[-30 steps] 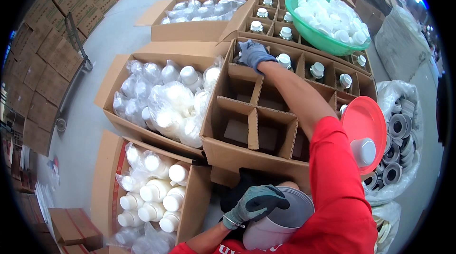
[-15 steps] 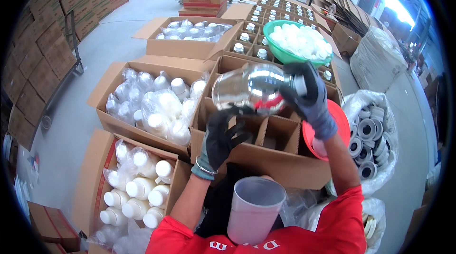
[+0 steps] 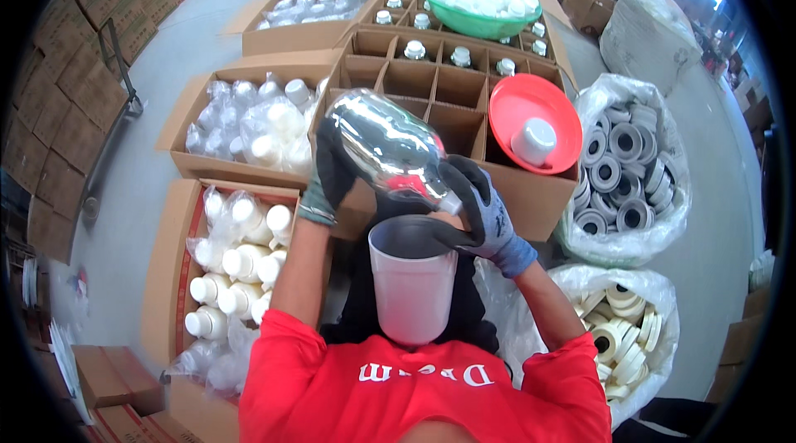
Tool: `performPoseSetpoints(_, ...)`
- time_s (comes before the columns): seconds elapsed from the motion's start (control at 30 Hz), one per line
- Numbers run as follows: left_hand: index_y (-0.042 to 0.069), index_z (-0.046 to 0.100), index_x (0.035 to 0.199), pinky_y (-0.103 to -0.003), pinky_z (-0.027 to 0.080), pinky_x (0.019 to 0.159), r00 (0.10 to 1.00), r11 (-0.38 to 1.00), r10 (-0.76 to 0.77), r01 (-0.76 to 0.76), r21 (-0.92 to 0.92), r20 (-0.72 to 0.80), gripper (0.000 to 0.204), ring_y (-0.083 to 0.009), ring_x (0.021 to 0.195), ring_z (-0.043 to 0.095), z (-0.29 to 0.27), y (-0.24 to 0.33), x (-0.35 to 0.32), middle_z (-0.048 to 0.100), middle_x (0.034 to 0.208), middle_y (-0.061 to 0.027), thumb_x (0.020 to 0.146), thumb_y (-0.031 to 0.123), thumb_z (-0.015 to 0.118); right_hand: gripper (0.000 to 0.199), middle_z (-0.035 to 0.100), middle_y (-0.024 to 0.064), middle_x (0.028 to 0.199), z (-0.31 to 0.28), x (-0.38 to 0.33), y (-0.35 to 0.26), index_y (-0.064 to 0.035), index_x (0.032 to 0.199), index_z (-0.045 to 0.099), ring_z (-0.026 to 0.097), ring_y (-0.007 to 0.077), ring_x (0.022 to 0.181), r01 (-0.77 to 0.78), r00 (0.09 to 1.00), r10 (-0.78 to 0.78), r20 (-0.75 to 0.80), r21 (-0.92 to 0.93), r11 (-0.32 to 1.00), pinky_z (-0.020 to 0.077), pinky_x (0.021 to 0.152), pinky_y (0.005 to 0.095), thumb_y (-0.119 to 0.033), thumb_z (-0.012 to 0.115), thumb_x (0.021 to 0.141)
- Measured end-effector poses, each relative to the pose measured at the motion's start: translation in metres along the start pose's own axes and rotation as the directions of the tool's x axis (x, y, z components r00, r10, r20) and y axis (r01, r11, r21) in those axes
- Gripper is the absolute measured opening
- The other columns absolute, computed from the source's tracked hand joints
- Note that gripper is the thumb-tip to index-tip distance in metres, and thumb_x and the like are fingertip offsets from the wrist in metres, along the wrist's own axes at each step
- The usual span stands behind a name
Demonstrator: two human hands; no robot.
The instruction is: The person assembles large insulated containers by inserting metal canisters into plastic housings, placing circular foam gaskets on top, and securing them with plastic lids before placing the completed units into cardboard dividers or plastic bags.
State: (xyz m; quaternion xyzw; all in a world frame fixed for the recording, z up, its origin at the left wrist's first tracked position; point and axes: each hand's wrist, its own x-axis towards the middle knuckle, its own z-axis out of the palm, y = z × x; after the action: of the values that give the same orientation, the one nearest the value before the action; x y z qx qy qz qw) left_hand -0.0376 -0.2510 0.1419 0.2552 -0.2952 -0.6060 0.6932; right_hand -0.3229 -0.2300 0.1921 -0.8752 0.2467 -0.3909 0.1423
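A shiny silvered glass flask liner (image 3: pixel 385 143) lies tilted between my gloved hands, its neck pointing down to the right. My left hand (image 3: pixel 334 163) is wrapped round its wide end. At the neck, my right hand (image 3: pixel 483 215) grips with closed fingers, a dark fingertip by the rim of the pale plastic canister (image 3: pixel 413 294). That canister stands upright on my lap, its open mouth just under the liner; the two appear apart, though I cannot tell for sure. Behind the liner is a divided cardboard carton (image 3: pixel 531 194) with several white-capped liners in its far cells.
A red bowl (image 3: pixel 506 107) with a white cup rests on the carton's right side. Beyond it sits a green basin (image 3: pixel 477 27) of white caps. Bags of grey rings (image 3: pixel 623 145) and cream rings (image 3: pixel 613 339) stand at right. Cartons of cream bottles (image 3: pixel 240 265) and bagged bottles (image 3: pixel 269 124) line the left.
Both hands have brought the liner down and nearer, tipping its neck toward the canister. My left hand has closed round its wide end. The view has shifted too.
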Motion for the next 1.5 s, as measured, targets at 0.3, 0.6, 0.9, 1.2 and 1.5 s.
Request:
performPoseSetpoints(0.3, 0.0, 0.044, 0.135, -0.033, 0.042, 0.101, 0.992, 0.806, -0.018, -0.061, 0.589, 0.126, 0.057, -0.0206, 0.118, 0.053, 0.015, 0.035, -0.086, 0.054, 0.127, -0.011, 0.091, 0.034, 0.06, 0.063, 0.043, 0.0205, 0.136, 0.024, -0.171, -0.04, -0.0031, 0.135, 0.045, 0.044, 0.0371, 0.124, -0.508, 0.861, 0.445, 0.246, 0.384, 0.771, 0.0367, 0.104, 0.0435, -0.017, 0.069, 0.078)
performPoseSetpoints(0.6, 0.007, 0.04, 0.141, -0.038, 0.037, 0.107, 0.803, 0.906, -0.421, 0.355, -0.23, -0.422, 0.06, -0.0232, 0.128, 0.045, -0.103, -0.046, -0.296, 0.046, 0.14, -0.011, 0.093, 0.037, 0.058, 0.085, 0.026, 0.023, 0.15, 0.06, -0.184, -0.087, -0.003, 0.148, 0.022, 0.023, 0.0388, 0.141, -0.335, 0.942, 0.25, 0.223, 0.592, 0.733, 0.0172, 0.115, 0.0479, -0.041, 0.063, 0.085)
performPoseSetpoints(0.9, 0.004, 0.039, 0.141, -0.036, 0.032, 0.111, 0.973, 0.469, -0.231, 0.088, 0.879, 0.026, 0.082, -0.0232, 0.13, 0.043, -0.098, -0.031, -0.248, 0.046, 0.141, -0.0137, 0.071, 0.012, 0.081, 0.096, 0.044, 0.0179, 0.14, 0.029, -0.031, -0.077, -0.0027, 0.141, 0.036, 0.043, 0.0328, 0.13, -0.113, 0.962, -0.109, 0.252, 0.723, 0.681, 0.0336, 0.109, 0.0406, -0.034, 0.086, 0.066)
performPoseSetpoints(1.2, 0.004, 0.041, 0.137, -0.037, 0.031, 0.109, 0.914, 0.742, -0.405, 0.317, 0.591, 0.018, 0.065, -0.0245, 0.126, 0.043, -0.059, -0.044, -0.205, 0.045, 0.139, -0.013, 0.08, 0.016, 0.072, 0.096, 0.05, 0.0156, 0.133, 0.005, -0.002, -0.071, 0.0019, 0.139, 0.037, 0.05, 0.0266, 0.121, -0.111, 0.97, -0.106, 0.217, 0.793, 0.599, 0.039, 0.101, 0.0352, -0.025, 0.088, 0.062)
performPoseSetpoints(1.5, 0.004, 0.049, 0.125, -0.037, 0.037, 0.101, 0.937, 0.797, -0.299, 0.348, 0.494, -0.18, 0.053, -0.0257, 0.115, 0.05, -0.037, -0.095, -0.216, 0.051, 0.126, -0.0141, 0.08, 0.022, 0.071, 0.08, 0.051, 0.0176, 0.131, -0.041, 0.025, -0.075, 0.0001, 0.131, 0.049, 0.051, 0.0313, 0.116, -0.104, 0.995, 0.093, 0.046, 0.484, 0.869, 0.04, 0.1, 0.0394, -0.026, 0.083, 0.064)
